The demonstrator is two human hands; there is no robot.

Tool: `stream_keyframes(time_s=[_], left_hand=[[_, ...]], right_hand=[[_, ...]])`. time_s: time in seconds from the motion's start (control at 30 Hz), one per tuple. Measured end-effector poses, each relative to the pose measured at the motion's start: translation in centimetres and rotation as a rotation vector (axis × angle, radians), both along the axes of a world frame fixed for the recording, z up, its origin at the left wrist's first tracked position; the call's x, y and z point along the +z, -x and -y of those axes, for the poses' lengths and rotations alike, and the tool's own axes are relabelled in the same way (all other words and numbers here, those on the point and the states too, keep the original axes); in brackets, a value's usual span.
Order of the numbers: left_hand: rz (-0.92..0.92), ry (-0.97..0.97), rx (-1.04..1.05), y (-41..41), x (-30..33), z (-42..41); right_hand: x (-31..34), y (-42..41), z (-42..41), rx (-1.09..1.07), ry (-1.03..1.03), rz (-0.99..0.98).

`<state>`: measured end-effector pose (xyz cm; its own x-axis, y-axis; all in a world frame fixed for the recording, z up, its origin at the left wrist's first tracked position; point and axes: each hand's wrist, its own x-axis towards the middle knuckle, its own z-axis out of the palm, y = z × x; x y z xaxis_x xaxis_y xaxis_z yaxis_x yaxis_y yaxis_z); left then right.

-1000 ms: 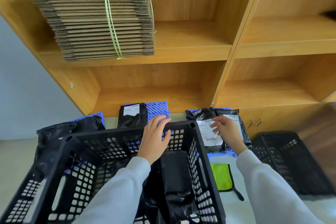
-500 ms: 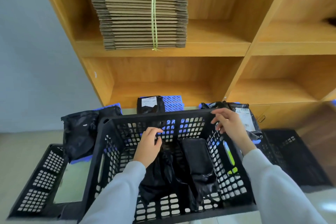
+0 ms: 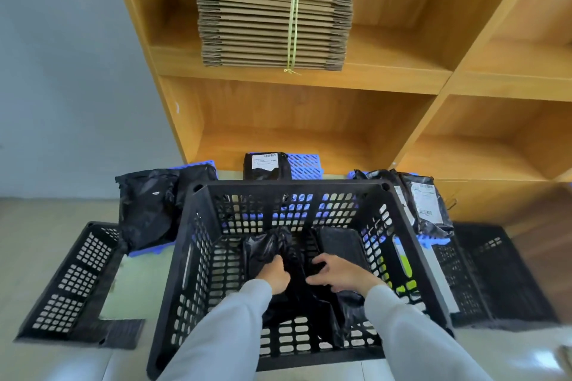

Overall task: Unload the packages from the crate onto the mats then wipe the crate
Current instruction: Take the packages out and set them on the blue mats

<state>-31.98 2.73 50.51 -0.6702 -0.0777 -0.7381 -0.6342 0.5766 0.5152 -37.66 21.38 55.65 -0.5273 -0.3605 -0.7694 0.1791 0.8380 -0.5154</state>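
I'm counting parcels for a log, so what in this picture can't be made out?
- Head view: how many packages remain in the crate; the left hand, right hand and both sleeves cover the black bags.
- Label print on the right-hand parcel: too small to read.
- Green item beside the crate: seen only through the crate wall's holes.
- Bottom right corner: an object cut off by the frame edge.

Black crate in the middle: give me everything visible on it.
The black crate looks like rigid plastic with a thick rim and lattice walls and floor; blue mats show through its far wall. It stands upright on the pale floor before the shelving, open top toward the camera. Black bagged packages lie inside. Both hands reach in: the left hand grips crumpled black bag; the right hand rests on a package, grip unclear.
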Motion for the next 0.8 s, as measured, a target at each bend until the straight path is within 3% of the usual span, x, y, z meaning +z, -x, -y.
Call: stream_keyframes(time_s=[0.07, 0.2, 0.33, 0.57, 0.8], left_hand=[[0.061, -0.040, 0.054, 0.1, -0.2, -1.0], [0.138, -0.298, 0.317, 0.5, -0.6, -2.6], [0.131, -0.511, 0.547, 0.5, 0.7, -4.0], [0.125, -0.464, 0.469, 0.7, 1.1, -3.2], [0.022, -0.339, 0.460, -0.1, 2.7, -1.0]], right_hand=[[-1.2, -0.6, 0.7, 0.059, -0.054, -0.018], [-1.8, -1.3, 1.4, 0.158, -0.119, 0.000], [-5.4, -0.4, 0.7, 0.113, -0.146, -0.038], [-4.0, -0.2, 0.5, -0.026, -0.256, -0.251], [-2.3, 2.8, -2.2, -0.104, -0.039, -0.216]])
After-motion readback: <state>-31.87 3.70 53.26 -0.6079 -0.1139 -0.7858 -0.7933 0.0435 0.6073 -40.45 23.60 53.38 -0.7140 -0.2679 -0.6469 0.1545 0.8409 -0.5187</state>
